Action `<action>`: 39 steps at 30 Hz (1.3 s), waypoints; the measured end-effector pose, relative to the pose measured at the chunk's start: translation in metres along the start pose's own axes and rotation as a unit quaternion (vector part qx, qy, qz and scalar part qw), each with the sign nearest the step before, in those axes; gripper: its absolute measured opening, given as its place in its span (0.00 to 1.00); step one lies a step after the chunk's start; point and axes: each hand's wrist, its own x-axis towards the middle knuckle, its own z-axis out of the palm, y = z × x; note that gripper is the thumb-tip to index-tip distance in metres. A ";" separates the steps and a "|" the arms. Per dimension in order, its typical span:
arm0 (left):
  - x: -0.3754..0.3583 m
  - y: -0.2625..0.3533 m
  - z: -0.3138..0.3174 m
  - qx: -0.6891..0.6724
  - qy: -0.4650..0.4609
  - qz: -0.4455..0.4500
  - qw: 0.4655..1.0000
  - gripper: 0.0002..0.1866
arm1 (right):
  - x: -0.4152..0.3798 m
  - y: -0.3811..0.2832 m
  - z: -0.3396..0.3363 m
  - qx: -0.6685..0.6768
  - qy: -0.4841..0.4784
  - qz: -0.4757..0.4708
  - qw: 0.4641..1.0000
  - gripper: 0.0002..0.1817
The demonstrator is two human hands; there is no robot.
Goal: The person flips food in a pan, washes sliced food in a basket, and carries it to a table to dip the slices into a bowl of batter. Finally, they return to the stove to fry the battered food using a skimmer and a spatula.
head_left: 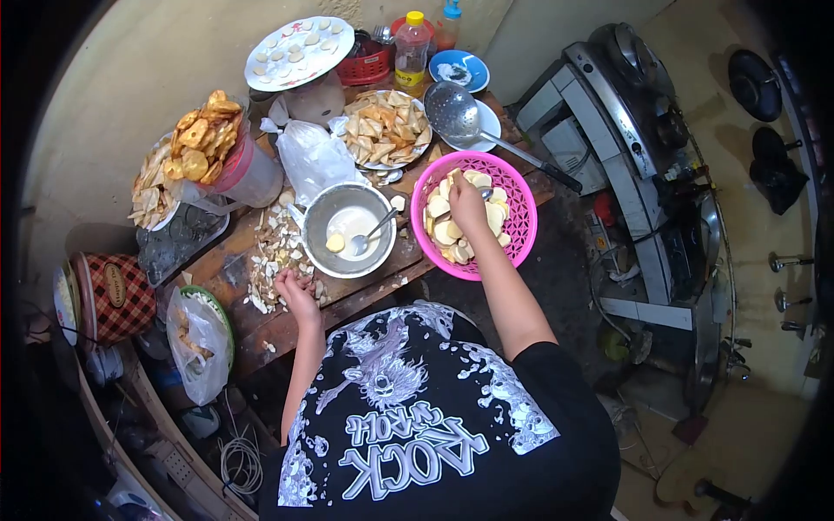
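Note:
My right hand [467, 205] is closed inside a pink plastic basket [524, 208] of pale, peeled root slices [446, 232]. A bit of shiny metal shows beside that hand, but its grip is hidden. My left hand [299, 293] rests with loosely bent fingers at the edge of the peel scraps [276, 247], and no object shows in it. Between my hands stands a grey metal pot [314, 247] holding whitish liquid, one yellowish slice [335, 243] and a spoon [370, 233].
Behind stand a plate of folded triangular pastries [387, 130], a skimmer [453, 111], an oil bottle [412, 50] and a plastic bag [311, 156]. Fried chips [207, 139] fill a container at left. A plate of pale discs [300, 54] sits high. A stove [612, 104] stands right.

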 end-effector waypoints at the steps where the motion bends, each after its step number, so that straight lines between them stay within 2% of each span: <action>1: 0.002 -0.001 -0.001 -0.003 0.005 -0.003 1.000 0.12 | -0.002 -0.003 -0.002 0.006 0.015 -0.009 1.000 0.14; 3: 0.005 -0.004 -0.003 -0.005 0.007 -0.001 1.000 0.12 | 0.000 -0.002 -0.001 0.000 0.037 -0.023 0.999 0.13; 6: 0.009 -0.007 -0.006 -0.002 0.001 0.005 1.000 0.11 | 0.002 0.001 0.000 0.034 0.020 0.002 0.999 0.11; 9: 0.010 -0.007 -0.009 -0.007 0.004 0.006 1.000 0.11 | -0.002 -0.013 -0.007 0.029 0.051 0.011 0.998 0.10; 12: 0.007 -0.005 -0.010 -0.009 0.022 0.014 1.000 0.11 | -0.006 -0.024 -0.010 -0.017 0.045 0.033 0.998 0.09; 15: 0.009 -0.004 -0.008 -0.018 0.026 0.012 0.999 0.10 | -0.010 -0.046 -0.013 0.081 0.167 -0.032 0.982 0.06; 18: 0.010 -0.007 -0.012 -0.001 0.028 0.013 1.000 0.10 | -0.030 -0.111 -0.017 0.184 0.196 -0.103 0.958 0.05; 19: 0.010 -0.007 -0.012 0.008 0.033 0.015 0.999 0.10 | -0.040 -0.127 -0.011 0.246 0.150 -0.117 0.950 0.06; 20: 0.011 -0.007 -0.011 0.016 0.035 0.017 0.999 0.10 | -0.052 -0.142 -0.007 0.285 0.061 -0.088 0.952 0.06; 21: 0.012 -0.007 -0.009 0.014 0.033 0.012 0.999 0.10 | -0.056 -0.158 -0.013 0.232 -0.015 -0.135 0.963 0.06; 22: 0.013 -0.006 -0.008 0.011 0.030 0.006 0.999 0.10 | -0.057 -0.160 -0.005 0.222 -0.106 -0.129 0.961 0.08; 24: 0.011 0.000 -0.004 0.007 0.025 0.002 1.000 0.09 | -0.054 -0.148 0.017 0.192 -0.062 -0.231 0.952 0.08; 27: 0.007 0.008 0.002 -0.004 0.018 0.012 1.000 0.09 | -0.045 -0.125 0.009 0.156 0.014 -0.189 0.969 0.07; 28: 0.007 0.007 0.000 -0.007 0.015 0.017 1.000 0.09 | -0.039 -0.109 0.008 0.138 0.062 -0.157 0.976 0.08; 29: 0.007 0.006 -0.001 -0.010 0.011 0.021 1.000 0.09 | -0.034 -0.093 0.000 0.147 0.063 -0.082 0.984 0.09; 30: 0.007 0.005 -0.002 -0.007 0.015 0.018 1.000 0.09 | -0.028 -0.068 0.000 0.067 0.104 -0.078 0.989 0.12; 31: 0.007 0.005 -0.004 -0.004 0.020 0.015 1.000 0.09 | -0.026 -0.050 -0.009 0.022 0.100 -0.097 0.990 0.15; 34: 0.008 0.003 -0.008 0.002 0.022 0.003 1.000 0.09 | -0.035 -0.013 -0.019 -0.066 -0.082 -0.108 0.989 0.19; 35: 0.009 0.003 -0.009 0.003 0.021 -0.001 1.000 0.09 | -0.041 -0.012 -0.021 -0.115 -0.074 -0.185 0.973 0.20; 38: 0.011 0.002 -0.008 0.002 0.023 -0.004 1.000 0.09 | -0.047 -0.012 -0.031 -0.131 -0.170 -0.167 0.962 0.17; 39: 0.011 0.001 -0.007 0.004 0.023 -0.005 1.000 0.09 | -0.049 -0.008 -0.032 -0.137 -0.160 -0.190 0.959 0.14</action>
